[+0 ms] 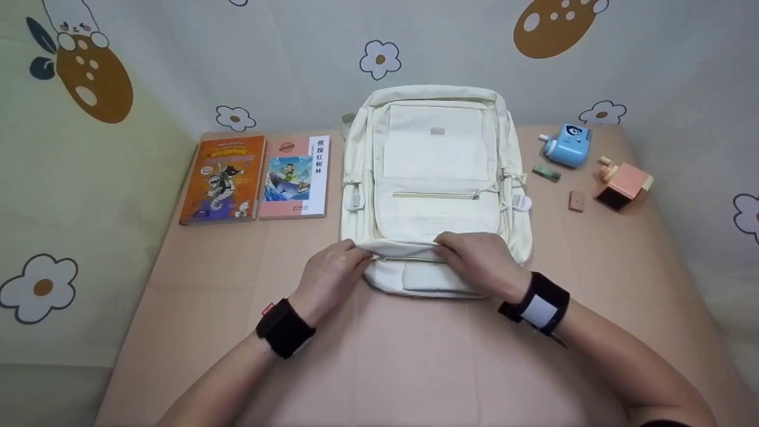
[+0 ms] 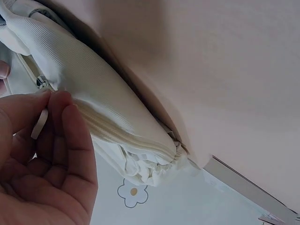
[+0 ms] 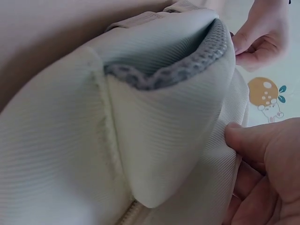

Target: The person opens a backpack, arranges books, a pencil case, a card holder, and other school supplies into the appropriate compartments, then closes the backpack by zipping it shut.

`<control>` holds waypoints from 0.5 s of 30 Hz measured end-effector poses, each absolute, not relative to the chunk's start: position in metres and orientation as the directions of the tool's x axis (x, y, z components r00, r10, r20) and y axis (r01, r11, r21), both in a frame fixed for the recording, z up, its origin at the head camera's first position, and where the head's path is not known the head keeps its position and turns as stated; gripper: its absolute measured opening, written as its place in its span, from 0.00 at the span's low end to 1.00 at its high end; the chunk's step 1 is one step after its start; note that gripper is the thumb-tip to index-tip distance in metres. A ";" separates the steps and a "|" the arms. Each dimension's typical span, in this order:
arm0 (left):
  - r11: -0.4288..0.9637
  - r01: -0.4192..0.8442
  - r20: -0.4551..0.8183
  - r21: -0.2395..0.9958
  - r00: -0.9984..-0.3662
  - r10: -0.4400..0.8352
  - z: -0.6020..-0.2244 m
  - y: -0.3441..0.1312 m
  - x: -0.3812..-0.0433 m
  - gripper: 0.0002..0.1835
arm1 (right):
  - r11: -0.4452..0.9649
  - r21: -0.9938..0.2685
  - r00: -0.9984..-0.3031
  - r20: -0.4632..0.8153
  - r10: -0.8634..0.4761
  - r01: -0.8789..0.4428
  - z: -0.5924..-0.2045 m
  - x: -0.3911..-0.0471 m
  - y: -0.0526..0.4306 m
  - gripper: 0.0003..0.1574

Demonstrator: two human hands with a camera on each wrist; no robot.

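Cream all over, the backpack (image 1: 436, 213) could, I judge, bunch up and catch if I let it slacken. Its lower end sits right at my grip: my right hand (image 1: 483, 264) pinches a fold (image 1: 403, 245), while my left hand (image 1: 332, 277), by the left end of the zipper (image 1: 412, 259), pinches what seems, half hidden, to be its small pull (image 2: 40, 124).

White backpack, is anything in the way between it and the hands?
No, nothing visible is. The left hand pinches the zipper pull, and the right hand grips the white backpack's fabric. The pink book lies to the bag's left and the blue pencil sharpener to its right, neither in the way.
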State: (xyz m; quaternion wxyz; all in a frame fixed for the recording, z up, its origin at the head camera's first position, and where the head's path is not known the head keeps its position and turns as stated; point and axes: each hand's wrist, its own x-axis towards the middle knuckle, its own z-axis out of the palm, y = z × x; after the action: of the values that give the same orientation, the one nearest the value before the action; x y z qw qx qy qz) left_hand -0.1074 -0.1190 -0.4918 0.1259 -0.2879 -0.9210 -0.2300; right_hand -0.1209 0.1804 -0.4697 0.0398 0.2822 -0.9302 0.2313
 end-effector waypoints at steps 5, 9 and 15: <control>0.744 0.560 0.352 0.363 -0.822 0.448 -0.489 -0.129 -0.108 0.08 | 0.730 -0.417 -0.839 0.212 -0.501 -0.541 -0.469 -0.120 0.181 0.08; 0.763 0.530 0.322 0.371 -0.844 0.430 -0.488 -0.137 -0.109 0.10 | 0.731 -0.410 -0.837 0.218 -0.502 -0.545 -0.469 -0.119 0.182 0.08; 0.798 0.467 0.274 0.381 -0.881 0.385 -0.485 -0.151 -0.114 0.10 | 0.732 -0.391 -0.830 0.235 -0.506 -0.557 -0.469 -0.117 0.185 0.07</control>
State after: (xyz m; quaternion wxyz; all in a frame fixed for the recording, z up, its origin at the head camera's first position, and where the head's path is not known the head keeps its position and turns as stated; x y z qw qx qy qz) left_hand -0.1141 -0.1510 -0.4852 0.0918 -0.2257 -0.9436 -0.2240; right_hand -0.1170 0.1847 -0.4692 0.0564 0.2861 -0.9290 0.2279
